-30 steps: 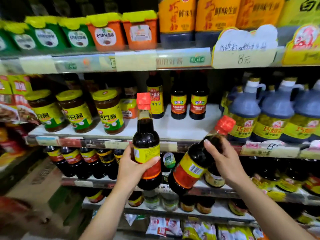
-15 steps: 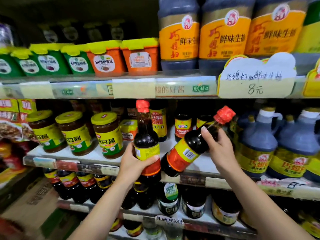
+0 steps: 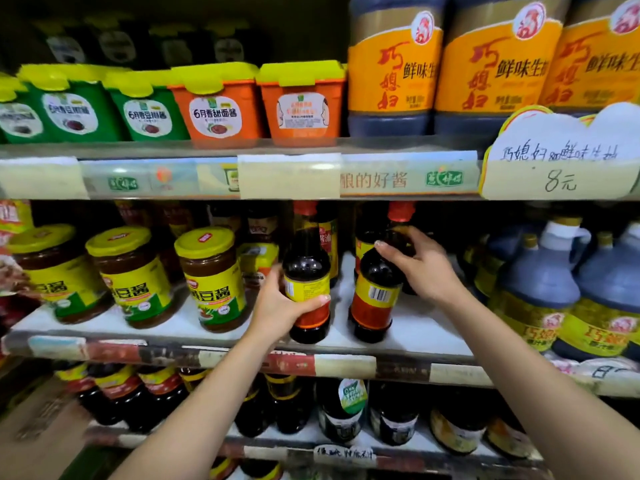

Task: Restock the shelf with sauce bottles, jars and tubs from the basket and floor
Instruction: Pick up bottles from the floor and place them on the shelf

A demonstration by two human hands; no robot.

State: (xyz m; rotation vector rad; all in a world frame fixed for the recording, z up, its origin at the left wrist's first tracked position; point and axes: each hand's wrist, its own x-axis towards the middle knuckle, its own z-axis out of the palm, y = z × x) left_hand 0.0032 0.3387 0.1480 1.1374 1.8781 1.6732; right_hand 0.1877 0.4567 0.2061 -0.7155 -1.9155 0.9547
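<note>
1. The right hand (image 3: 422, 268) is gripping the right soy sauce bottle (image 3: 374, 299) at its shoulder, now righting it from its earlier tilt on the middle shelf (image 3: 426, 327).
2. The left hand (image 3: 280, 306) is clasping the left soy sauce bottle (image 3: 306, 261), which is standing just beside the other.
3. Both placements are seemingly finishing.

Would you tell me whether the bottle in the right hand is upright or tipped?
Nearly upright: the bottle leans slightly, red cap right of its base.

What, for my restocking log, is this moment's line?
left hand grips red-capped dark sauce bottle; right hand grips second red-capped bottle, tilted; middle shelf
</note>
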